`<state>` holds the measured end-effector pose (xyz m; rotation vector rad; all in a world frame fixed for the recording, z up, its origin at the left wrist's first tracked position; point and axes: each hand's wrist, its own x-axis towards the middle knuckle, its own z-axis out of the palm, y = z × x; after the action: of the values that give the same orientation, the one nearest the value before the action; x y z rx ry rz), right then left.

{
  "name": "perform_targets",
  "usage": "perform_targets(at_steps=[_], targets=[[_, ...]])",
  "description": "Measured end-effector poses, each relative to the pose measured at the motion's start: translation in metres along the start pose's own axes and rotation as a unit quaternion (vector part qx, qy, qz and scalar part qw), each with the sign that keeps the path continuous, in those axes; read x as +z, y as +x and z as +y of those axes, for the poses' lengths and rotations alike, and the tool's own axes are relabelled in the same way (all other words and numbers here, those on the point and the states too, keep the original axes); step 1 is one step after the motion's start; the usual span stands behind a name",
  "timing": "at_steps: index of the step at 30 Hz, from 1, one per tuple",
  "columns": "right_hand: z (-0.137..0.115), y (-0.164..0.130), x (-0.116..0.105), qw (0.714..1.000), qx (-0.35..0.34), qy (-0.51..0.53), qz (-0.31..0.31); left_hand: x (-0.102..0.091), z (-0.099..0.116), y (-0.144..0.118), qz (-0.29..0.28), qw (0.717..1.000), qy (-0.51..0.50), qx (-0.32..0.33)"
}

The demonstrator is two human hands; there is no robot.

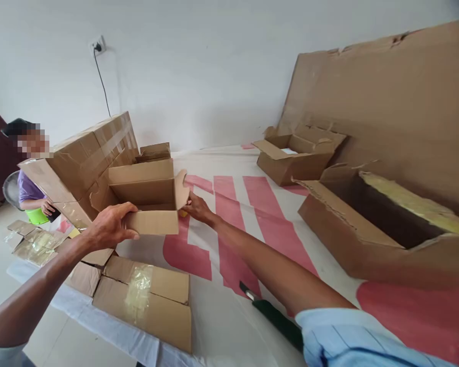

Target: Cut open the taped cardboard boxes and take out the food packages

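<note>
An open cardboard box [155,223] stands in front of me with its flaps folded outward and its inside showing. My left hand [112,224] grips the left end of its near flap, thumb on top and fingers below. At the box's right corner, my right hand [199,208] has its fingers closed against the side flap [181,191]. A small yellow thing [183,213] shows just under those fingertips, too hidden to name. A dark green utility knife [275,321] lies on the table beneath my right forearm.
Taped boxes [149,290] line the table's near left edge. Stacked boxes [87,158] rise behind them. Two open boxes, a smaller one [290,165] and a larger one [352,244], stand at right before a big cardboard sheet [382,102]. A person [30,183] is at far left.
</note>
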<state>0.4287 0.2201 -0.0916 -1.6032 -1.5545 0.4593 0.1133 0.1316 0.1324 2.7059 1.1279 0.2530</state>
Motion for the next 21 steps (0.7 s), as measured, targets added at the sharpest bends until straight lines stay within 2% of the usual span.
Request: perform_targets(at_steps=[6, 8, 11, 16, 21], targets=[[0.006, 0.066, 0.021, 0.999, 0.034, 0.034, -0.009, 0.039, -0.075, 0.036, -0.094, 0.995, -0.018, -0.042], [0.007, 0.078, 0.024, 0.998, 0.033, 0.044, -0.007, 0.051, -0.091, 0.055, -0.102, 0.994, -0.009, -0.040], [0.009, 0.087, 0.021, 0.998, 0.025, 0.053, 0.004, 0.060, -0.102, 0.088, -0.091, 0.995, 0.024, -0.033], [0.009, 0.072, -0.005, 0.999, 0.014, 0.048, 0.015, 0.064, -0.104, 0.138, -0.066, 0.993, 0.082, -0.045], [-0.002, 0.013, -0.043, 0.999, -0.002, 0.045, 0.005, 0.070, -0.094, 0.165, -0.054, 0.990, 0.115, -0.068]])
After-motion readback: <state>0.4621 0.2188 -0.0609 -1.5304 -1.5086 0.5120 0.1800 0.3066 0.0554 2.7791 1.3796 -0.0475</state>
